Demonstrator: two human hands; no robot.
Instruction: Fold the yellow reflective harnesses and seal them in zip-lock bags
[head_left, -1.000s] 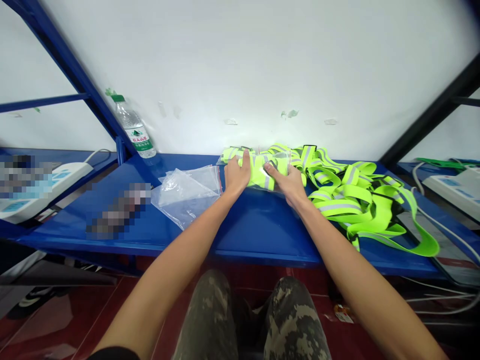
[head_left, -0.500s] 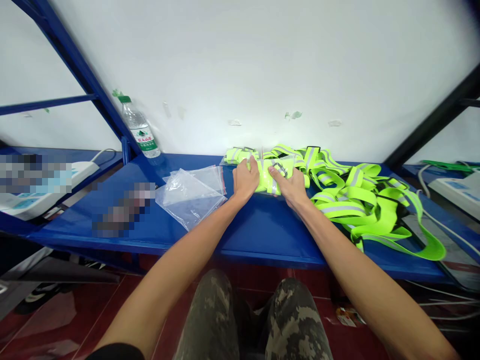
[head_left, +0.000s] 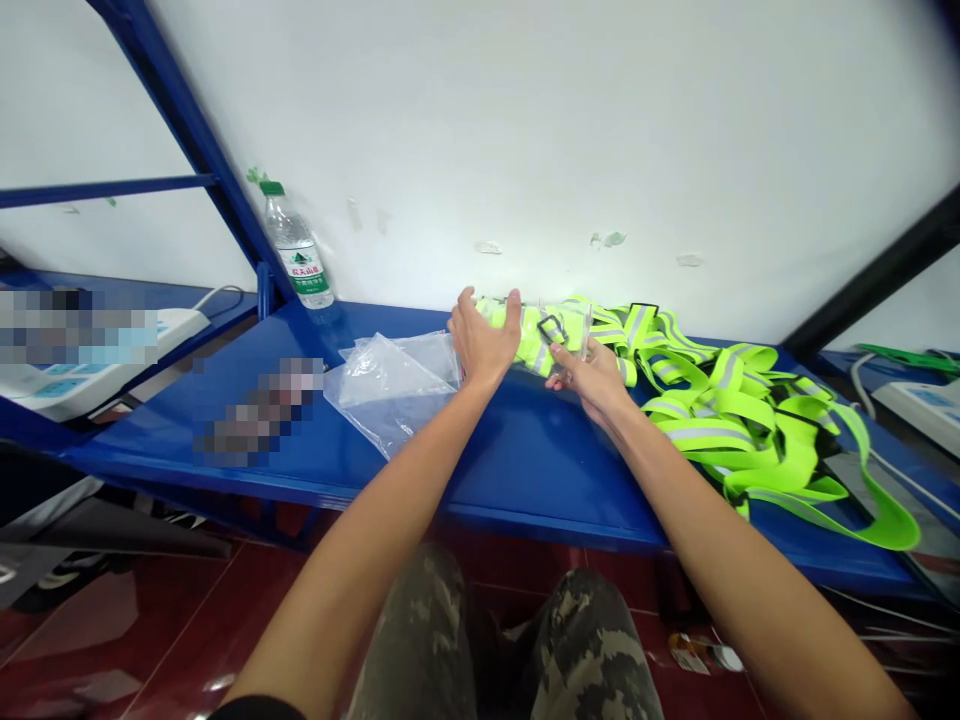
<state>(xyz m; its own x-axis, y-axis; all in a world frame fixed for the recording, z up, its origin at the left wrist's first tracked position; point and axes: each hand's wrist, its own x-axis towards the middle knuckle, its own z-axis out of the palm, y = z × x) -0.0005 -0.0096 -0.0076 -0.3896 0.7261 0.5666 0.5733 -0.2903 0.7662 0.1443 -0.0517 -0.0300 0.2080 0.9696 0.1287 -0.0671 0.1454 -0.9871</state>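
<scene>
A clear bag with a folded yellow-green reflective strap and a dark buckle (head_left: 553,330) inside is held near the wall. My right hand (head_left: 592,378) pinches its lower right corner, thumb on top. At the left, my left hand (head_left: 486,342) has thumb and fingers spread beside more bagged strap (head_left: 495,312); whether it bears on the bag is hard to tell. A loose heap of yellow-green straps with grey stripes (head_left: 750,420) lies to the right. Flat clear plastic bags (head_left: 394,385) overlap on the blue table (head_left: 540,470), left of my hands.
A water bottle with a green cap (head_left: 300,250) stands at the back left against the wall. A blurred-out item (head_left: 259,412) lies on the table's left part. White power strips (head_left: 112,360) sit further left and far right.
My right hand has lifted and tilted the bagged strap, its buckle now clearer. My left hand has opened from its grip and shifted slightly left. The view has shifted slightly.
</scene>
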